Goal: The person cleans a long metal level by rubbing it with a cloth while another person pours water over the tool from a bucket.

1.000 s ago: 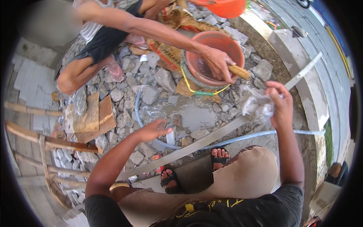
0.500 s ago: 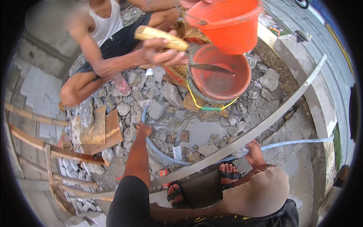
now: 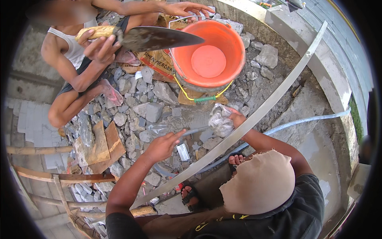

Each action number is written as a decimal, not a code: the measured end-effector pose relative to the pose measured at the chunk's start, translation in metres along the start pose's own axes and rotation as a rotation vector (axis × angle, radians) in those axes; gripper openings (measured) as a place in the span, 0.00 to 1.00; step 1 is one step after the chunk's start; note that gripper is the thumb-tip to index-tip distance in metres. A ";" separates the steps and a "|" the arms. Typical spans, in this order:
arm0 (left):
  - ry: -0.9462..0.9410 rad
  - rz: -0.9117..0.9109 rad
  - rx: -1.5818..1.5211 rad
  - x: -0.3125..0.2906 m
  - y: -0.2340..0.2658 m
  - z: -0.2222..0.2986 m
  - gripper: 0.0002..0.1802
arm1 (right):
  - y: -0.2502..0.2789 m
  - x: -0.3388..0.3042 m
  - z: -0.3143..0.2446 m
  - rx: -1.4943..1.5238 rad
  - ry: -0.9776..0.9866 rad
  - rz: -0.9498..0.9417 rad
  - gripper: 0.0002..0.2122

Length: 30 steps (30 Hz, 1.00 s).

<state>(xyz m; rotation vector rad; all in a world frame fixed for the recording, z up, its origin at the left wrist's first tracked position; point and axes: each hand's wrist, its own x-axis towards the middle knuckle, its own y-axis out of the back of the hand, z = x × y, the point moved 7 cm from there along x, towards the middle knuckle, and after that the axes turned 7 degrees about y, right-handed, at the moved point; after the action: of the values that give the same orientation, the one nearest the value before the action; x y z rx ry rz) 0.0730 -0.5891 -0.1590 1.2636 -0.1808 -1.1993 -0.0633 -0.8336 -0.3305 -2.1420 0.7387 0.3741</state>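
Observation:
Stretched out over the rubble, my left hand point(image 3: 164, 146) grips a light-blue hose point(image 3: 197, 130) near its end, the index finger lying along it. My right hand point(image 3: 237, 118) holds a crumpled clear plastic bag point(image 3: 221, 120), and the hose end points at the bag, close to or touching it. Just beyond sits an orange bucket point(image 3: 209, 61), nested in another bucket with a yellow cord handle and a green grip point(image 3: 205, 99). Facing me, a person holds a wooden-handled trowel point(image 3: 159, 39) in one hand; their other hand point(image 3: 190, 8) is at the bucket's far rim.
A long metal bar point(image 3: 274, 99) slants across in front of me, my right forearm reaching past it. Broken stones point(image 3: 154, 112) and wet grey ground lie around. Wooden rails point(image 3: 65, 175) stand at left. A pale kerb wall point(image 3: 326, 67) bounds the right side.
The other person has set the orange bucket down into the lower one and raised the trowel leftward. My hands have come closer together; the right has brought the plastic bag forward, the left the hose end.

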 end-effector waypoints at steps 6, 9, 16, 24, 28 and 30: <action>-0.102 0.009 0.007 -0.011 0.012 0.052 0.29 | -0.056 -0.035 0.020 0.167 -0.391 0.022 0.19; -0.170 0.020 -0.048 0.006 0.014 0.078 0.27 | -0.026 -0.031 0.027 0.208 -0.388 -0.132 0.17; -0.222 0.061 -0.168 0.023 0.054 0.132 0.24 | 0.002 -0.058 -0.056 0.043 -0.052 -0.030 0.12; -0.188 0.200 -0.078 0.038 0.073 0.210 0.21 | 0.050 -0.155 -0.275 -0.340 0.901 0.626 0.09; -0.255 0.310 -0.082 0.047 0.092 0.250 0.21 | -0.035 -0.170 -0.296 -0.986 1.286 0.675 0.11; -0.314 0.311 -0.054 0.052 0.099 0.273 0.21 | -0.041 -0.158 -0.292 -1.177 1.348 0.682 0.11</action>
<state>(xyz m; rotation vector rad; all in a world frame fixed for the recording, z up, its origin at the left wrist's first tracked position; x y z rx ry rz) -0.0333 -0.8166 -0.0030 0.9530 -0.5519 -1.1157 -0.1581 -0.9826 -0.0465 -3.0213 2.5090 -0.5964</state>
